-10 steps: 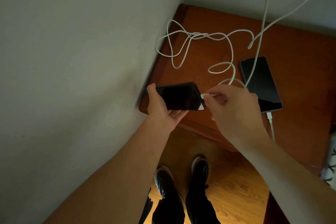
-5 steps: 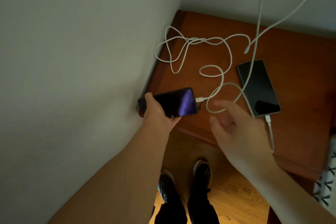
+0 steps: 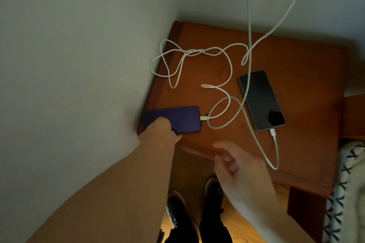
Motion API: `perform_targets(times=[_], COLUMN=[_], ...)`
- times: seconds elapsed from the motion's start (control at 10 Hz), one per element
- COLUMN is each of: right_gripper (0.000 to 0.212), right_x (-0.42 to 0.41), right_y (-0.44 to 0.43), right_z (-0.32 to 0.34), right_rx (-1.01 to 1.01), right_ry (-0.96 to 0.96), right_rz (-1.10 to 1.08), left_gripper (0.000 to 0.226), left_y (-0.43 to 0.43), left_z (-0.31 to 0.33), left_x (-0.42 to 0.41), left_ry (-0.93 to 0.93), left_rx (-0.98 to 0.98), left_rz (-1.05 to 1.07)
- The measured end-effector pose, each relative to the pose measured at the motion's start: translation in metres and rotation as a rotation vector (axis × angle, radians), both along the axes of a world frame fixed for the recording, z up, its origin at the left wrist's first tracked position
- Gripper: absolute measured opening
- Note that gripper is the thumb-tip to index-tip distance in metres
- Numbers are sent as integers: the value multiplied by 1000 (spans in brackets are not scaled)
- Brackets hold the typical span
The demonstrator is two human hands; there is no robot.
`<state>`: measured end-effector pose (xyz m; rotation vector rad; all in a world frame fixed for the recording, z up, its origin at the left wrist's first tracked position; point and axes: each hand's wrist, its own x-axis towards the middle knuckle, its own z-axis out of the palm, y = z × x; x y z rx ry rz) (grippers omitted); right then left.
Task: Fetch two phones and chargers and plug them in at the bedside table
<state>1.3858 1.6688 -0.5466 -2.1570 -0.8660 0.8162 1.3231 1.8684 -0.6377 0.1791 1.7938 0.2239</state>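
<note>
A dark phone with a dim purple screen lies flat at the front left corner of the wooden bedside table. My left hand grips its left end. A white charging cable is plugged into its right end and loops across the tabletop. A second black phone lies to the right with its own white cable plugged into its near end. My right hand hovers in front of the table's edge, fingers loosely bent, holding nothing.
Grey walls close in on the left and behind the table. Both cables rise up the back wall out of view. A patterned white blanket lies at the right. My shoes stand on the wooden floor below.
My right hand let go of the plug once it was in the phone and drew back toward me. My left hand lowered the phone onto the table, and its screen lit up.
</note>
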Motion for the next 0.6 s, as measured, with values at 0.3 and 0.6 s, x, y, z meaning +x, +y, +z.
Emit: perform_targets(times=[0.3,0.6], right_gripper=[23,22], right_x=[13,31], right_y=[12,21], right_z=[-13,53], right_rx=[-5,3], right_ry=[66,-30], right_rz=[30,87], left_gripper=[57,43], left_y=[-14,-38], left_z=[-2,97], left_x=[-20,-25], left_ry=[152,-145], left_rx=[123,308], left_rz=[-116,-363])
